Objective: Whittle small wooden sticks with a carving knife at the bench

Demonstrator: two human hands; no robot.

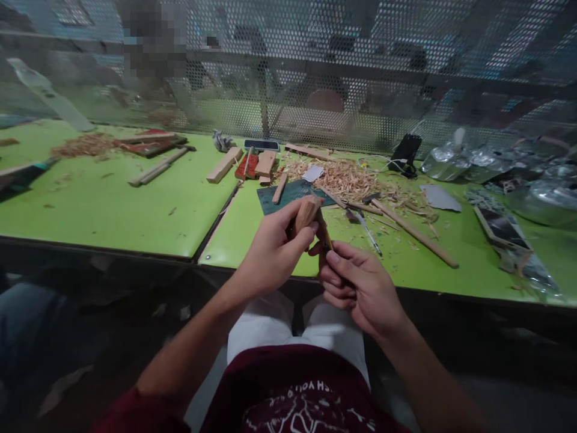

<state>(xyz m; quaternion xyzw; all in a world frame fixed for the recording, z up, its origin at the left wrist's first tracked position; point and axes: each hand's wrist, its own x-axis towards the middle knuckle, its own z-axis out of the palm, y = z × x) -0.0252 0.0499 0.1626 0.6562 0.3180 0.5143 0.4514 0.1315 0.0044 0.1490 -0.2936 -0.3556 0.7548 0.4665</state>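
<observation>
In the head view, a brown, rounded piece of wood (307,213) is held in the left hand (273,252), gripped between the thumb and the curled fingers, above the near edge of a lime-green tabletop (252,240). A slender, dark tool with a yellowish part (330,240) is pinched by the closed fingers of the right hand (360,282), just beside the wood; whether its upper end touches the wood cannot be told. The two hands are held close together, over the white-clad lap. Beyond them, a dark green flat mat (267,201) is laid on the tabletop, with a small, narrow wooden strip (280,187) resting on it. A heap of pale, curled wood shavings (351,180) is spread behind and beside the mat. To the right, a slim pen with a clear barrel (370,236) and a long, round wooden rod (417,234) are seen lying at a slant, with a pale-edged phone (502,227) farther right. To the left of the mat, a pale rectangular wooden block (224,165) is placed near a red object (246,166), and a dark, flat phone (262,145) lies behind, near a grey perforated metal screen (293,90).
</observation>
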